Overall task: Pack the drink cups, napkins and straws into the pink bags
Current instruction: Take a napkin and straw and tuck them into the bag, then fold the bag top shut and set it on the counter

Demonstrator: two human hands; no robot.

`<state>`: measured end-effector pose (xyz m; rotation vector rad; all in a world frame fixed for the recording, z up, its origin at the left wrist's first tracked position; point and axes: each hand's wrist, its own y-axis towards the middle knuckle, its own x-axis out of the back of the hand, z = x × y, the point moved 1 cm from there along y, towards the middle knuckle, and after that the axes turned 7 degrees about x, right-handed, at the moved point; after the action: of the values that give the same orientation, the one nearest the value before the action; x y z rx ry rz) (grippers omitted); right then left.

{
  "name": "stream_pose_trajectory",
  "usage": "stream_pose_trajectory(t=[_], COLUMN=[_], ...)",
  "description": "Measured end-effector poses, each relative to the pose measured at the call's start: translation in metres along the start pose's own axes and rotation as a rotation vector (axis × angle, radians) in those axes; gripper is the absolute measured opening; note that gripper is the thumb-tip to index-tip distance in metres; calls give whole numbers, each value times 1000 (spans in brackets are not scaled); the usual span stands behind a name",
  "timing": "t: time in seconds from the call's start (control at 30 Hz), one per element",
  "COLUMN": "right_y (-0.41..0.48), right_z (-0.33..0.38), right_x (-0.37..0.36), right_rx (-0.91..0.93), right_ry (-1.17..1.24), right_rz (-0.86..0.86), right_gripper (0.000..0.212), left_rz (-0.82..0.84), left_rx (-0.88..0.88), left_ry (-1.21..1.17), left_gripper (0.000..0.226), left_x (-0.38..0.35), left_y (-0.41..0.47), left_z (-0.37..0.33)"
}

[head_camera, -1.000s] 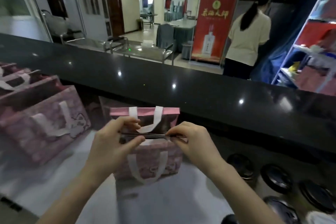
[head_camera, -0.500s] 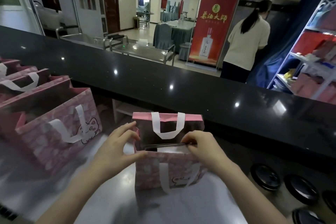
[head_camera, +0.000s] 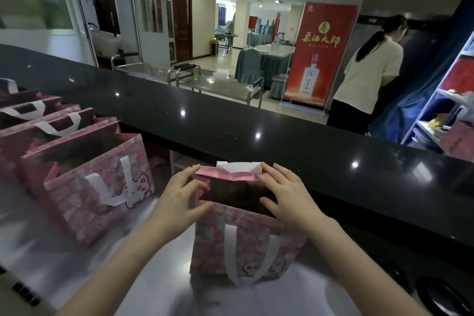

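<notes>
A pink bag (head_camera: 246, 241) with a cat print and white handles stands upright on the steel worktop (head_camera: 154, 290) in front of me. Its mouth is spread wide, and the inside is too dark to tell what it holds. My left hand (head_camera: 179, 195) is at the left end of the mouth, its straight fingers touching the far rim and its thumb on the near rim. My right hand (head_camera: 284, 195) mirrors it at the right end. No cups, napkins or straws are in my hands.
Several more open pink bags (head_camera: 97, 187) stand in a row at the left. Black cup lids (head_camera: 436, 297) sit at the lower right. A raised black counter (head_camera: 256, 133) runs behind the bag. Beyond it a person (head_camera: 369, 74) stands by a shelf.
A second ago both hands pinched the bag's top nearly flat. They have since moved apart to the ends of the mouth and spread it wide open.
</notes>
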<state>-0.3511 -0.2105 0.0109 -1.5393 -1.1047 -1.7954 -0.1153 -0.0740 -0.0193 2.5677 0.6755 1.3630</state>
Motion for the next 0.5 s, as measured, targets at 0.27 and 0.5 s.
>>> stream_pose_trajectory(t=[0.27, 0.5], right_y=[25, 23], right_z=[-19, -37], right_x=[-12, -13], right_rx=[-102, -281], right_ry=[-13, 593], right_rz=[-82, -215], right_gripper=[38, 23], left_rz=[153, 241], left_rx=[89, 152], left_ry=[46, -238], left_gripper=[51, 76], left_x=[-10, 4], left_y=[36, 31], left_z=[0, 8])
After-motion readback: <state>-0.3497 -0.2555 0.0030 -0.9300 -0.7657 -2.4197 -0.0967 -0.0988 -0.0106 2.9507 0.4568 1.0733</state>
